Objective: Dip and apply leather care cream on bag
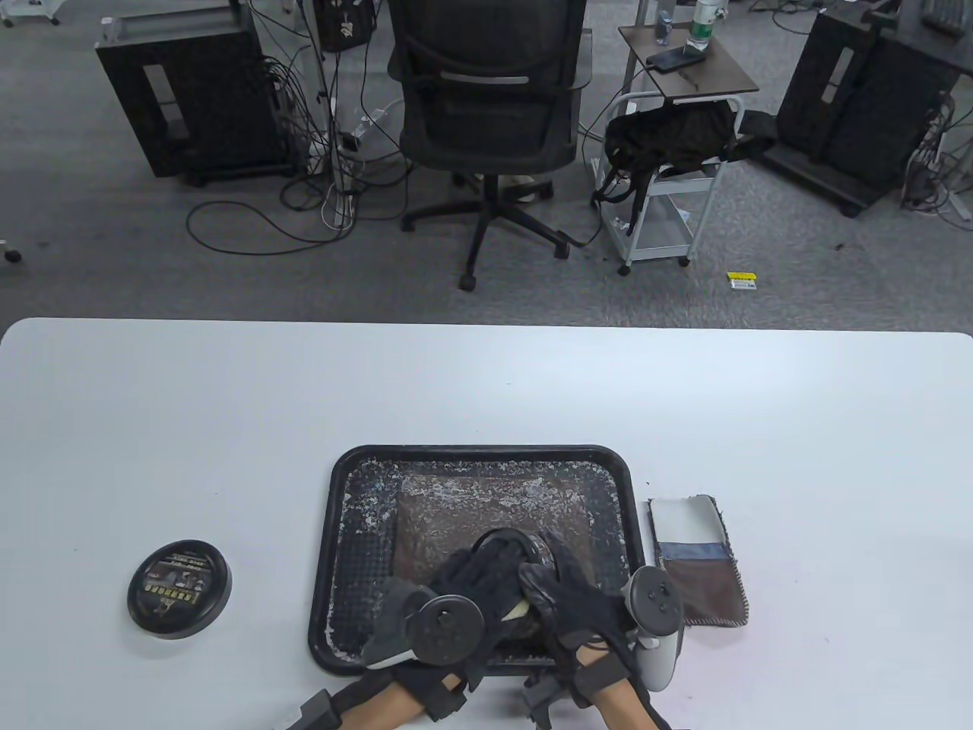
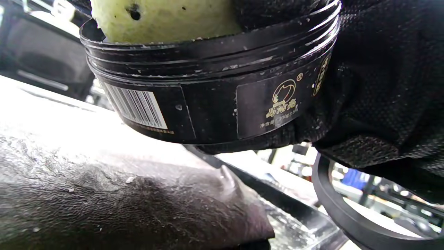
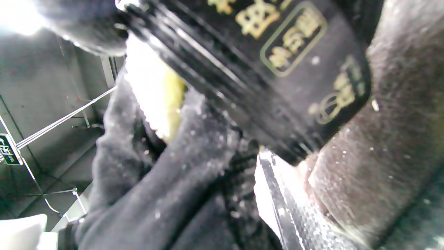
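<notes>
A dark brown leather bag [image 1: 494,502], flecked with white cream, lies flat in a black tray [image 1: 479,455]; the left wrist view shows its creased surface [image 2: 104,208] below the jar. Both hands hover over the tray's near half. My right hand [image 1: 559,566] grips the open black cream jar [image 1: 505,541], held tilted just above the bag. My left hand [image 1: 486,566] holds a yellow sponge [image 1: 518,608] at the jar's mouth. Close up, the sponge [image 2: 166,17] sits inside the jar [image 2: 215,104]. The right wrist view shows the jar [image 3: 270,69] and sponge [image 3: 159,97].
The jar's black lid [image 1: 179,588] lies on the white table left of the tray. A stack of cloth swatches [image 1: 699,563] lies right of the tray, beside my right wrist. An office chair [image 1: 486,114] and a cart [image 1: 669,175] stand on the floor beyond the table.
</notes>
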Demonstrator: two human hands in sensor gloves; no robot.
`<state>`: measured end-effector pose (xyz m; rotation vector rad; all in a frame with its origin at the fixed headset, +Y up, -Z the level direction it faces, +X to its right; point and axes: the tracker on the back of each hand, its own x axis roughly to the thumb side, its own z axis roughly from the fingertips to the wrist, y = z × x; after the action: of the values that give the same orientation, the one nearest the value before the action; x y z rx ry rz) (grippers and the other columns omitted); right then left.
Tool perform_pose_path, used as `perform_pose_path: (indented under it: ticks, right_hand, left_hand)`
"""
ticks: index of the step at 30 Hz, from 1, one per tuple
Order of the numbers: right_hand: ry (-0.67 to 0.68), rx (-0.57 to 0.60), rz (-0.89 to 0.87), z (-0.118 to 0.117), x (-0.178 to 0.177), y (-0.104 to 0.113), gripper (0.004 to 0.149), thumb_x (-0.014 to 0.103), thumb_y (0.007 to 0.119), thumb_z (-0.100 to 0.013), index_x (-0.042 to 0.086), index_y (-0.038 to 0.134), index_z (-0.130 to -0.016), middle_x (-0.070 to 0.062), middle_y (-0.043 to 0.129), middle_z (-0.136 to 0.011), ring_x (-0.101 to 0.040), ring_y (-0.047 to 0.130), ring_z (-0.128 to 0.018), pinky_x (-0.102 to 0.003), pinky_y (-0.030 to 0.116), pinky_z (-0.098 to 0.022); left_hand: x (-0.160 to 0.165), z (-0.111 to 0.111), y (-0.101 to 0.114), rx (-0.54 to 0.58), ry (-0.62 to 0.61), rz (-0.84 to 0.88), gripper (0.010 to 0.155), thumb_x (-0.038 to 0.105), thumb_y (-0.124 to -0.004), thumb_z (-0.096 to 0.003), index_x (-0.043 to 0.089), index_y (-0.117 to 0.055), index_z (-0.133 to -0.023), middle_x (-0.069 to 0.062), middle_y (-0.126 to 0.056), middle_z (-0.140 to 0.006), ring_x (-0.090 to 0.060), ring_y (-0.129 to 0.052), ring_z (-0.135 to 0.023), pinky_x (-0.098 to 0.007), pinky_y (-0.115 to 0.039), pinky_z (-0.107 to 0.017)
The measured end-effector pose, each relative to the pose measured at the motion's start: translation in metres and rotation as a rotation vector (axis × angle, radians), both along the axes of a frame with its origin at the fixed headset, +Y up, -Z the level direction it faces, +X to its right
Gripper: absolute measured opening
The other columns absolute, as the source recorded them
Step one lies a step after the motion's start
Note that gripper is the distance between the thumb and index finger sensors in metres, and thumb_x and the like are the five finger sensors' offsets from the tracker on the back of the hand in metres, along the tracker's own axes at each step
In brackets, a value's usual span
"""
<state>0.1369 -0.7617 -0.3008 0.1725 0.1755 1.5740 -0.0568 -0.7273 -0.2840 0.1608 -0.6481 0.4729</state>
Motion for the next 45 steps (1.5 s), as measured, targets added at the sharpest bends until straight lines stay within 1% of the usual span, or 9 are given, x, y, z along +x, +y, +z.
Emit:
perform_pose_path:
  ticks: [7,9,14,18,23,28,31,37,45]
  right_hand:
    - [-0.007,0.008,0.021,-0.003,0.005,0.002,0.091,0.051,0.077,-0.048,-0.004,0.036,-0.108,-0.036,0.057,-0.098,-0.063,0.078,-0.079,-0.064,0.077,-0.052]
    - [-0.012,0.02,0.047,-0.003,0.007,0.003,0.091,0.051,0.078,-0.047,-0.004,0.038,-0.107,-0.037,0.06,-0.096,-0.063,0.081,-0.076,-0.064,0.08,-0.049]
    - [-0.041,0.072,0.078,-0.005,0.016,0.014,0.089,0.052,0.078,-0.047,-0.003,0.042,-0.108,-0.035,0.064,-0.095,-0.06,0.087,-0.073,-0.06,0.084,-0.046]
    - [-0.122,0.107,0.096,-0.006,0.035,0.023,0.088,0.053,0.077,-0.047,-0.003,0.044,-0.108,-0.034,0.066,-0.095,-0.058,0.09,-0.071,-0.058,0.085,-0.045]
    - [-0.294,0.159,0.078,-0.005,0.074,0.037,0.086,0.052,0.078,-0.047,-0.001,0.048,-0.108,-0.032,0.069,-0.095,-0.055,0.094,-0.069,-0.055,0.087,-0.043]
    - [-0.586,0.259,0.165,0.004,0.134,0.056,0.083,0.052,0.079,-0.046,0.002,0.054,-0.108,-0.028,0.072,-0.096,-0.05,0.097,-0.069,-0.051,0.09,-0.043]
    - [-0.769,0.262,0.167,0.012,0.178,0.06,0.082,0.051,0.078,-0.046,0.003,0.054,-0.108,-0.027,0.071,-0.096,-0.048,0.096,-0.07,-0.051,0.089,-0.044]
    - [-1.022,0.184,0.279,0.022,0.234,0.047,0.08,0.049,0.072,-0.048,0.003,0.047,-0.109,-0.027,0.063,-0.099,-0.048,0.09,-0.075,-0.052,0.084,-0.048]
    - [-1.141,0.024,0.284,0.021,0.26,0.018,0.075,0.044,0.068,-0.051,0.006,0.042,-0.11,-0.027,0.051,-0.104,-0.051,0.082,-0.08,-0.056,0.079,-0.051]
  left_hand:
    - [0.0,0.002,0.002,0.014,-0.108,-0.091,0.058,0.036,-0.079,-0.0413,0.036,-0.064,-0.097,0.008,-0.063,-0.108,-0.022,-0.062,-0.105,-0.06,-0.057,-0.072]
    - [0.0,0.004,0.003,0.033,-0.103,-0.098,0.058,0.036,-0.079,-0.0412,0.036,-0.065,-0.097,0.007,-0.065,-0.108,-0.023,-0.064,-0.104,-0.059,-0.058,-0.072]
    - [-0.004,0.009,0.007,0.08,-0.075,-0.026,0.057,0.036,-0.079,-0.0406,0.034,-0.068,-0.097,0.004,-0.071,-0.106,-0.026,-0.072,-0.101,-0.058,-0.063,-0.069]
    - [-0.015,0.01,0.013,0.1,-0.047,0.093,0.057,0.036,-0.079,-0.0406,0.033,-0.067,-0.097,0.003,-0.072,-0.105,-0.027,-0.074,-0.099,-0.057,-0.065,-0.068]
    - [-0.031,0.007,0.015,0.067,-0.029,0.228,0.058,0.036,-0.079,-0.0409,0.033,-0.067,-0.097,0.003,-0.071,-0.106,-0.027,-0.074,-0.099,-0.057,-0.065,-0.068]
    - [-0.04,0.001,0.011,0.043,0.013,0.232,0.058,0.036,-0.079,-0.0409,0.033,-0.066,-0.097,0.002,-0.071,-0.106,-0.028,-0.074,-0.099,-0.058,-0.064,-0.068]
    - [-0.042,-0.002,0.009,0.032,0.023,0.225,0.058,0.035,-0.079,-0.0408,0.032,-0.067,-0.097,0.002,-0.071,-0.106,-0.028,-0.074,-0.099,-0.058,-0.064,-0.068]
    - [-0.044,-0.003,0.007,0.026,0.035,0.21,0.058,0.035,-0.079,-0.0409,0.032,-0.066,-0.098,0.002,-0.07,-0.106,-0.028,-0.073,-0.099,-0.058,-0.064,-0.068]
    - [-0.045,-0.004,0.008,0.019,0.039,0.198,0.059,0.035,-0.079,-0.041,0.032,-0.066,-0.098,0.002,-0.07,-0.106,-0.029,-0.073,-0.099,-0.058,-0.063,-0.068]
